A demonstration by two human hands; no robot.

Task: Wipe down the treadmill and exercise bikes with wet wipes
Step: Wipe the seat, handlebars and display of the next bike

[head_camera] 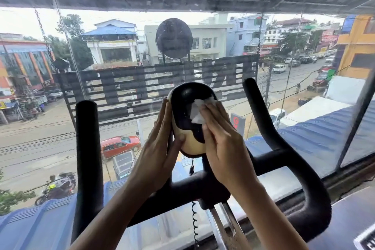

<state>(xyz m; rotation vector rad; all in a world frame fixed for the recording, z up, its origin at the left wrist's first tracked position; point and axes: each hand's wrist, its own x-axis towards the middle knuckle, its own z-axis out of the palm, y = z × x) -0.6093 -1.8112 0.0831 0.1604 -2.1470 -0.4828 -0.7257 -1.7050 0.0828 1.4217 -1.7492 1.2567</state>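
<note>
Pressing a white wet wipe (199, 110) against the dark screen of the bike console (188, 95), the right hand (221, 142) lies flat. Its fingers are straight and close together, pinching nothing. The wipe is crumpled under the fingertips on the console's 3 o'clock side, with part of it showing past them toward the screen centre.

The left hand (156, 148) braces the console from 9 o'clock. Its fingers are extended along the side edge, its thumb is laid across the cream lower shell at about 7 o'clock, and its palm is open against the housing.

The console sits at frame centre, above the black handlebar (263, 124). One padded grip stands upright at 9 o'clock and a curved horn rises at 3 o'clock. The crossbar passes at 6 o'clock, behind both wrists.

A coiled cable (194, 221) hangs at 6 o'clock, beside a steel post (225, 227).

A window pane (60, 119) lies behind the bike. Through it are a street, a red car (120, 145) at 8 o'clock and a motorcycle (56, 187) lower at 8 o'clock.
</note>
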